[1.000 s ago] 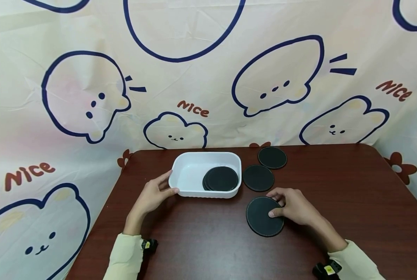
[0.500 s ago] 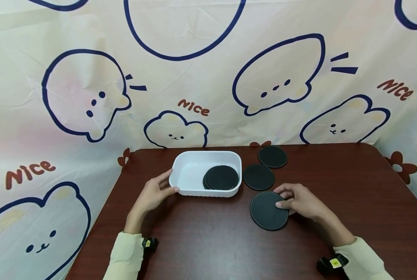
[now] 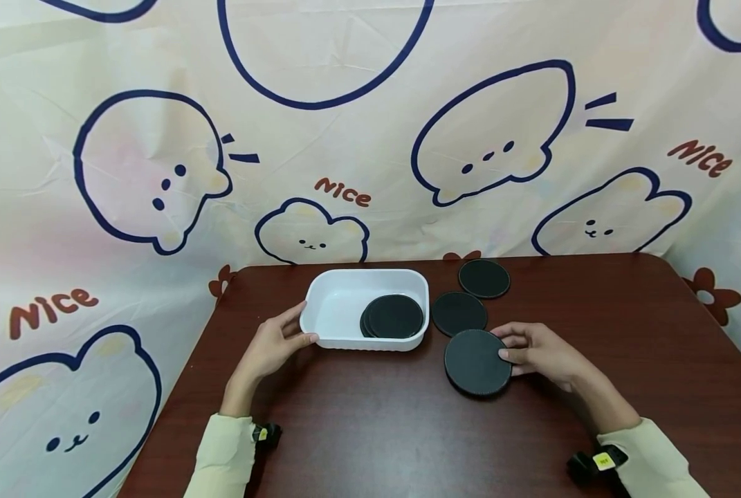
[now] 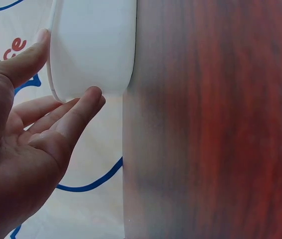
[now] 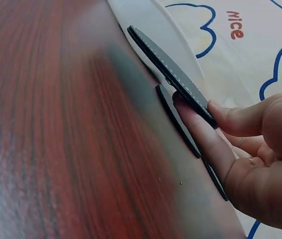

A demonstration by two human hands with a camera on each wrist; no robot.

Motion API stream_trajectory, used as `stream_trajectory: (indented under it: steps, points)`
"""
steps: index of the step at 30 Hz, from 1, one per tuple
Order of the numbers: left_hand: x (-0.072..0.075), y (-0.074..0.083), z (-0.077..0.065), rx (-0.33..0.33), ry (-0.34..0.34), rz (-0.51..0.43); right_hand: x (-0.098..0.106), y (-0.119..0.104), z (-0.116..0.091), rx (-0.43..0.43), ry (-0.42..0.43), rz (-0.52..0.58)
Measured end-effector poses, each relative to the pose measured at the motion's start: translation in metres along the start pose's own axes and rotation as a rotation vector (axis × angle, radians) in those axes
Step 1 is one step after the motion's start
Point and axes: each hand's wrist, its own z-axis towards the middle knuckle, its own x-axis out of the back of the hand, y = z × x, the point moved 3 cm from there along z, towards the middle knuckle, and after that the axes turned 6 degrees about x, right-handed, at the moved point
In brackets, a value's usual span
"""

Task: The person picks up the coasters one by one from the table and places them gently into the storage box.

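Note:
A round black coaster (image 3: 478, 363) is held at its right edge by my right hand (image 3: 541, 356), thumb on top and fingers beneath. In the right wrist view this coaster (image 5: 173, 74) is raised off the table. My left hand (image 3: 275, 344) grips the left front corner of a white plastic tray (image 3: 335, 321). The left wrist view shows the thumb at the rim and the fingertips against the tray's wall (image 4: 93, 55). Overlapping black coasters (image 3: 395, 317) lie at the right inside the tray. Two more, a nearer coaster (image 3: 459, 314) and a farther coaster (image 3: 484, 278), lie right of it.
The dark brown wooden table (image 3: 370, 443) ends at a pale printed cloth (image 3: 395, 228) hanging behind it. Black wrist cameras sit at both sleeves, the left camera (image 3: 267, 435) and the right camera (image 3: 594, 462).
My right hand has lifted the coaster and brought it slightly to the right and away from me, near the other two. The left hand and the tray have stayed in place.

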Motion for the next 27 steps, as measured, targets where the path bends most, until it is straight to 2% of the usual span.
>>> stream_trajectory:
  steps: [14,20,27]
  points:
    - [0.000,0.000,-0.001,0.004,-0.004,-0.015,0.015,0.002,-0.002,0.001,0.055,0.104]
    - [-0.001,-0.001,-0.002,0.003,-0.006,-0.017,0.019,0.000,-0.004,0.033,0.059,0.138]
    - [-0.002,-0.002,-0.001,0.018,0.002,-0.033,0.028,-0.003,-0.006,0.061,0.114,0.186]
